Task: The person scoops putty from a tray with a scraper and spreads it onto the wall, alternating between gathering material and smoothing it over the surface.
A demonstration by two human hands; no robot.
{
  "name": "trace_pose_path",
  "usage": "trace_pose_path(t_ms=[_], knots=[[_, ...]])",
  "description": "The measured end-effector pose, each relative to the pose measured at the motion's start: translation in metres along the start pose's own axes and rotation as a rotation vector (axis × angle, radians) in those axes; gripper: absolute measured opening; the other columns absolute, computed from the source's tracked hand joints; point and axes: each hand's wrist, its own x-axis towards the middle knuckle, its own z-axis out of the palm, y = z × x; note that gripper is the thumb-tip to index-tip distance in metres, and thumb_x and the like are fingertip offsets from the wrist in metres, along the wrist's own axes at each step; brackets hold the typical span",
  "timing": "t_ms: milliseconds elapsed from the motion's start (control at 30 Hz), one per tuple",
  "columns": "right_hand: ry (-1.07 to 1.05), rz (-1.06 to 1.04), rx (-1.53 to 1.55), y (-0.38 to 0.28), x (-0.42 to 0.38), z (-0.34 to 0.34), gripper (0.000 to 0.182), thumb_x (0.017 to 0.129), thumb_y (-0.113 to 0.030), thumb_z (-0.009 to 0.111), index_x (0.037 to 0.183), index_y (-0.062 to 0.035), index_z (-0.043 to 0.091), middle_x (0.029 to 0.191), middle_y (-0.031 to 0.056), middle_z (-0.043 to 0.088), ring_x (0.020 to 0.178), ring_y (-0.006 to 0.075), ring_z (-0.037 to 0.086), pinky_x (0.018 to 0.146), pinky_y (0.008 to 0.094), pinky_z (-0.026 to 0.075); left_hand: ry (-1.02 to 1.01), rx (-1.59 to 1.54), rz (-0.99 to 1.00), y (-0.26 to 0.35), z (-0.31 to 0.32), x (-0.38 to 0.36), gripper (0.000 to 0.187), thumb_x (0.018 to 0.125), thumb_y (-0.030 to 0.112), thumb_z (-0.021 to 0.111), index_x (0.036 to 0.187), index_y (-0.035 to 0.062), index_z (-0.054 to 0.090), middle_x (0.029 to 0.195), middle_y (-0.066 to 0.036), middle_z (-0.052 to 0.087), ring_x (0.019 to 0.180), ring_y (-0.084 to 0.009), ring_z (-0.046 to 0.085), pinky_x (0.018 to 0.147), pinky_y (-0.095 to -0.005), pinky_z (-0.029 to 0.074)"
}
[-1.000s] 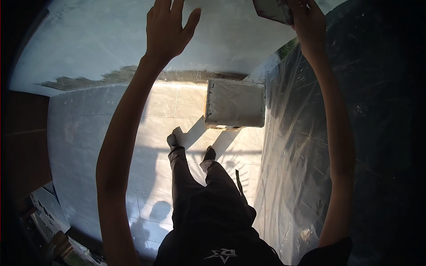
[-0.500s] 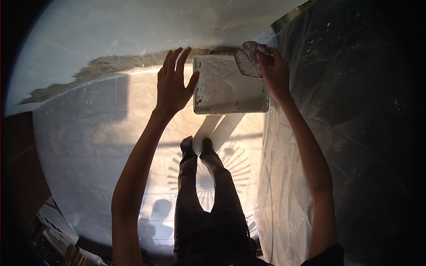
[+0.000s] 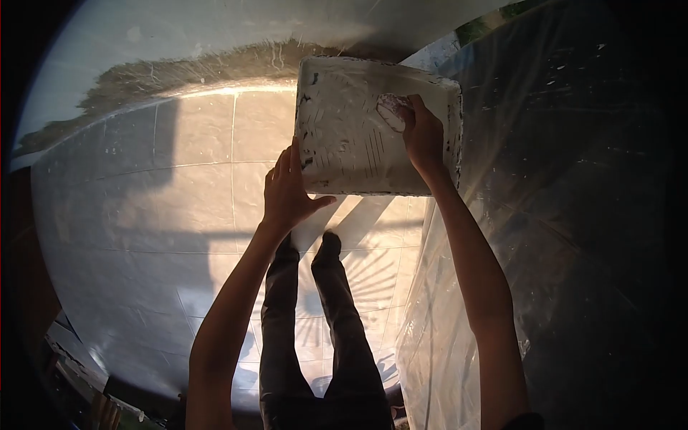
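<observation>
A rectangular tray [image 3: 347, 136] with a raised rim, smeared with whitish paste and scored with thin dark lines, is in front of me. In my right hand [image 3: 424, 142], a flat hand-sized scraper-like piece [image 3: 391, 112] caked in whitish residue is gripped by the fingers over the right half of the tray. Its exact kind does not show. My left hand [image 3: 287, 192] is at the tray's lower left corner, fingers stretched along the left edge and thumb out just beneath the bottom edge.
Pale sheeting [image 3: 193, 193] with sunlit patches and shadows spreads below and to the left. Translucent plastic [image 3: 448, 315] hangs along the right. My legs [image 3: 337, 287] extend beneath the tray. Wooden pieces [image 3: 106, 412] show at the lower left.
The tray looks larger and extends farther up and right in view. My left hand has come down to its lower left corner. The piece in my right hand has shifted lower, farther inside the tray's outline.
</observation>
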Motion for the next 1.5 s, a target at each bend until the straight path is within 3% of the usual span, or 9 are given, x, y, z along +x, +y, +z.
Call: trace_pose_path(t_ms=[267, 333, 400, 667, 867, 1267, 1333, 1467, 1500], knots=[[0.025, -0.097, -0.198, 0.005, 0.0, 0.021, 0.015, 0.096, -0.01, 0.059, 0.111, -0.008, 0.06, 0.093, 0.0165, 0.069, 0.09, 0.0382, 0.066, 0.073, 0.0463, 0.051, 0.056, 0.048, -0.012, -0.002, 0.008, -0.003, 0.137, 0.051, 0.04, 0.096, 0.156, -0.0003, 0.018, 0.143, -0.024, 0.045, 0.131, -0.0411, 0.047, 0.109, -0.0513, 0.035], [0.062, -0.199, -0.256, 0.008, -0.002, 0.025, 0.011, 0.096, -0.015, 0.059, 0.107, -0.0105, 0.06, 0.087, 0.0115, 0.066, 0.081, 0.0337, 0.064, 0.071, 0.0465, 0.052, 0.06, 0.046, -0.023, -0.002, 0.011, -0.002, 0.137, 0.051, 0.04, 0.097, 0.156, -0.0003, 0.018, 0.142, -0.024, 0.046, 0.131, -0.041, 0.047, 0.109, -0.0514, 0.035], [0.073, -0.233, -0.266, 0.01, -0.006, 0.031, 0.011, 0.096, -0.015, 0.059, 0.106, -0.0108, 0.061, 0.086, 0.011, 0.066, 0.08, 0.0325, 0.064, 0.07, 0.0457, 0.052, 0.034, 0.028, -0.083, -0.005, 0.014, -0.002, 0.139, 0.049, 0.044, 0.096, 0.157, 0.005, 0.018, 0.147, -0.017, 0.045, 0.142, -0.0341, 0.038, 0.113, -0.0527, 0.031], [0.091, -0.35, -0.176, 0.014, -0.025, 0.034, 0.018, 0.089, -0.006, 0.065, 0.106, -0.0113, 0.064, 0.083, 0.0088, 0.066, 0.077, 0.0296, 0.062, 0.068, 0.0424, 0.052, 0.02, -0.067, -0.101, -0.008, 0.016, 0.0, 0.139, 0.047, 0.04, 0.097, 0.157, 0.0048, 0.02, 0.148, -0.017, 0.044, 0.142, -0.0349, 0.038, 0.112, -0.0516, 0.033], [-0.069, -0.48, 0.051, 0.01, -0.059, 0.026, 0.03, 0.078, 0.006, 0.069, 0.104, -0.0084, 0.067, 0.089, 0.0094, 0.07, 0.08, 0.0291, 0.065, 0.071, 0.0406, 0.054, 0.03, -0.075, -0.113, -0.004, 0.013, 0.0, 0.137, 0.047, 0.038, 0.097, 0.156, 0.0046, 0.023, 0.146, -0.016, 0.046, 0.14, -0.0359, 0.04, 0.111, -0.0511, 0.034], [-0.424, -0.369, 0.123, -0.006, -0.064, 0.012, 0.017, 0.09, -0.006, 0.066, 0.107, -0.0073, 0.063, 0.091, 0.0139, 0.071, 0.083, 0.0334, 0.068, 0.072, 0.0419, 0.055, 0.042, -0.003, -0.125, -0.006, 0.018, -0.001, 0.138, 0.048, 0.051, 0.094, 0.158, 0.008, 0.021, 0.146, -0.012, 0.048, 0.142, -0.0364, 0.039, 0.108, -0.0597, 0.034], [-0.617, -0.26, 0.122, -0.004, -0.054, 0.013, 0.023, 0.092, -0.007, 0.067, 0.114, -0.0045, 0.062, 0.097, 0.0162, 0.072, 0.087, 0.0326, 0.071, 0.077, 0.0391, 0.055, 0.06, 0.005, -0.117, -0.007, 0.019, -0.002, 0.139, 0.048, 0.052, 0.094, 0.158, 0.0085, 0.02, 0.147, -0.011, 0.047, 0.142, -0.0364, 0.038, 0.108, -0.0611, 0.033], [-0.71, -0.129, 0.202, 0.004, -0.036, 0.019, 0.026, 0.094, -0.014, 0.067, 0.119, -0.0087, 0.065, 0.099, 0.0152, 0.073, 0.088, 0.0306, 0.071, 0.079, 0.0394, 0.053, 0.091, 0.078, -0.114, -0.004, 0.02, -0.003, 0.14, 0.049, 0.052, 0.093, 0.159, 0.0109, 0.017, 0.148, -0.01, 0.046, 0.144, -0.036, 0.036, 0.108, -0.0636, 0.033], [-0.737, -0.146, 0.198, 0.006, -0.033, 0.02, 0.03, 0.093, -0.013, 0.067, 0.122, -0.0066, 0.063, 0.101, 0.0157, 0.073, 0.09, 0.0252, 0.071, 0.081, 0.037, 0.053, 0.092, 0.098, -0.118, -0.004, 0.02, -0.004, 0.14, 0.049, 0.052, 0.093, 0.159, 0.0118, 0.017, 0.149, -0.01, 0.046, 0.144, -0.0359, 0.035, 0.108, -0.0642, 0.032]])
